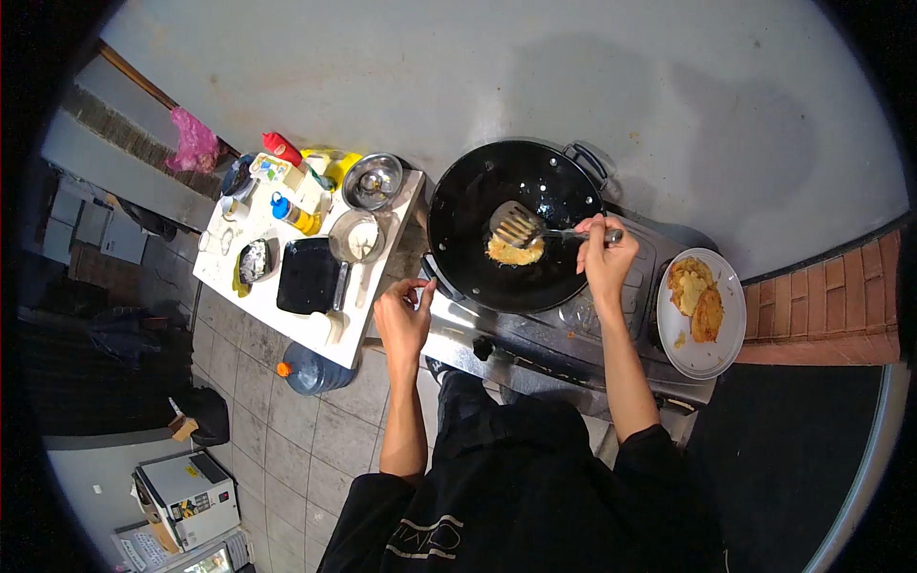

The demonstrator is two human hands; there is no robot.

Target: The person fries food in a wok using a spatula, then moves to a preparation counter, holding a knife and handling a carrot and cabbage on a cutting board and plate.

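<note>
The right hand [606, 256] has its grip wrapped round the spatula [517, 223], whose blade overlaps the patty [517, 252] in the wok [470, 187]; the left hand's [403, 315] grip curls beside the handle [442, 278] (whether pinching, I can't tell). The shirt [544, 477] lettering is unclear.

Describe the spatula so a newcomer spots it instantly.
Find the large black wok at the centre of the view. Inside it sits a golden piece of food, with the spatula reaching over it from the right hand. Unlike the plain dark wok around it, it is metallic, with a broad slotted head.
</note>
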